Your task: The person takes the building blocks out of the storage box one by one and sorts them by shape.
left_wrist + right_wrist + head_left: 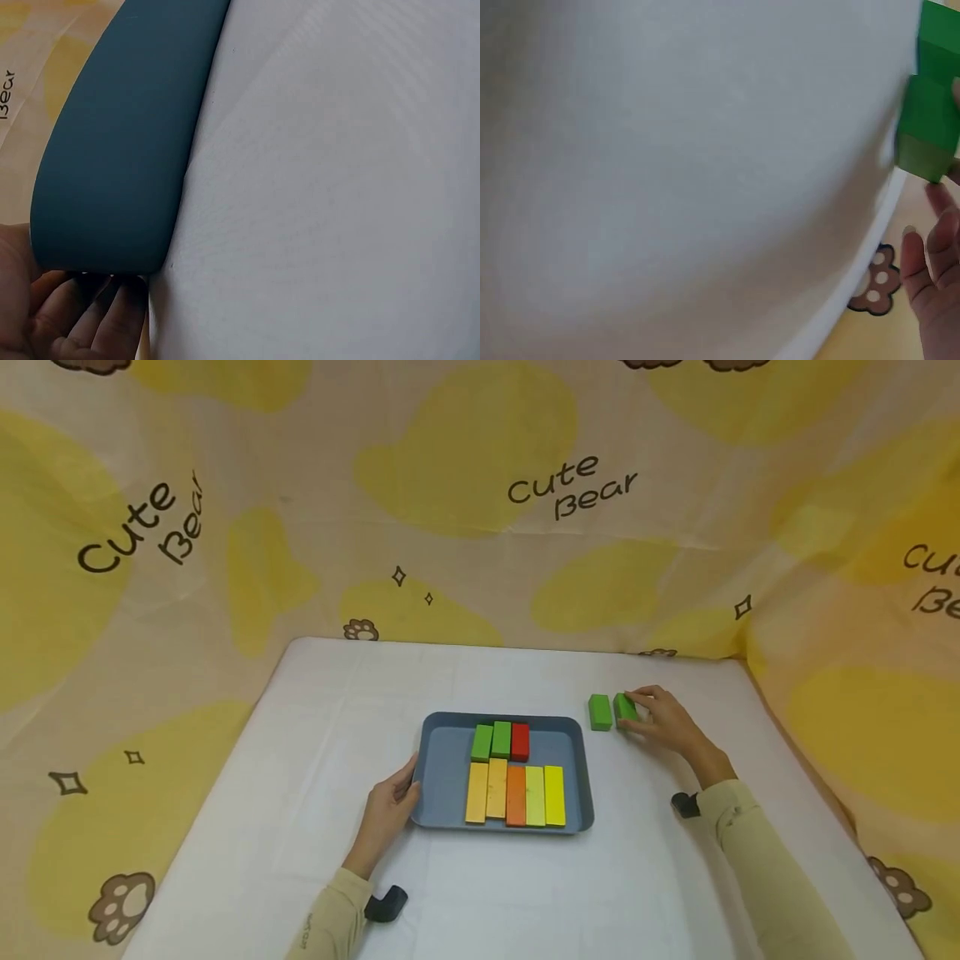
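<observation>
While the Cute Bear backdrop [465, 452] walls in the far side, everything handled sits at the white-covered table [495, 893]. Next size down: blue-gray tray [447, 760], rectangular, low-walled, flat near the middle.

Left hand [390, 799] is clamped on the tray's left edge, thumb by the rim, fingers curled at the outer wall. Decent anchor, I'd say; light pressure should do, a hard squeeze could tip or drag it.

Right hand [663, 720] is out past the tray's far right corner, pinching the right-hand green block [622, 710] between thumb and forefinger, one at each end; some fingers hang off it. Can't tell if it's off the cloth. My take: center the pinch, go straight up before any sideways motion. The left-hand green block [600, 712] is just beside it, easy to knock.

Tray contents, longer-looking ones first. Near row, left to right: two tan blocks [477, 793], orange block [516, 797], lime block [535, 797], yellow block [554, 796]. Second tan sits slightly farther back. Shorter-looking row behind: two green blocks [482, 743], then red block [520, 742].
</observation>
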Demonstrator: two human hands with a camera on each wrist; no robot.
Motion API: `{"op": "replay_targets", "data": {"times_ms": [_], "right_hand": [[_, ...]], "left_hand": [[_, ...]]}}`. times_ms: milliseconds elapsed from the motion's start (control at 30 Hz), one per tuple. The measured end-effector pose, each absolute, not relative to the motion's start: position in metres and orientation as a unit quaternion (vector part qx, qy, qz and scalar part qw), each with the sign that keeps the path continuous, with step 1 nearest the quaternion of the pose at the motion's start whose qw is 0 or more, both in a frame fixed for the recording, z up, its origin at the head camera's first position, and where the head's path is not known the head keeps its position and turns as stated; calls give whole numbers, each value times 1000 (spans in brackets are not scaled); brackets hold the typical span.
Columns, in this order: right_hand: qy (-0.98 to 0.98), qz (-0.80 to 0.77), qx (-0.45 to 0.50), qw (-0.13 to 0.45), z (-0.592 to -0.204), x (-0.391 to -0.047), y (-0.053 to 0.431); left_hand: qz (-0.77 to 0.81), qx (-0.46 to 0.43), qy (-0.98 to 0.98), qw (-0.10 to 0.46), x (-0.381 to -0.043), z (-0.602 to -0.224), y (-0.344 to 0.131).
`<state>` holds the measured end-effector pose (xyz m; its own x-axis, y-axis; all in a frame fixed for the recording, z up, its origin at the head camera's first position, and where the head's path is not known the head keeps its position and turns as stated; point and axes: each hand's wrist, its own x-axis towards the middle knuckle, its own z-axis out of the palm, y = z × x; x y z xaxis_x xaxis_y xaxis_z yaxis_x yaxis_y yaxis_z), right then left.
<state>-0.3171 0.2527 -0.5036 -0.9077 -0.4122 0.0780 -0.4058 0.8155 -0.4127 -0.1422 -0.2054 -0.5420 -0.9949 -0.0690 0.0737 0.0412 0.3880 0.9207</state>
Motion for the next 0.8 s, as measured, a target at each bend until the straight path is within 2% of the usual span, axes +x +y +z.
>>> {"op": "replay_targets", "data": {"times_ms": [800], "right_hand": [[957,-219,-188,39,-505,-315,250]], "left_hand": [[-559,3,-828,56,-142,-541,-205]]}}
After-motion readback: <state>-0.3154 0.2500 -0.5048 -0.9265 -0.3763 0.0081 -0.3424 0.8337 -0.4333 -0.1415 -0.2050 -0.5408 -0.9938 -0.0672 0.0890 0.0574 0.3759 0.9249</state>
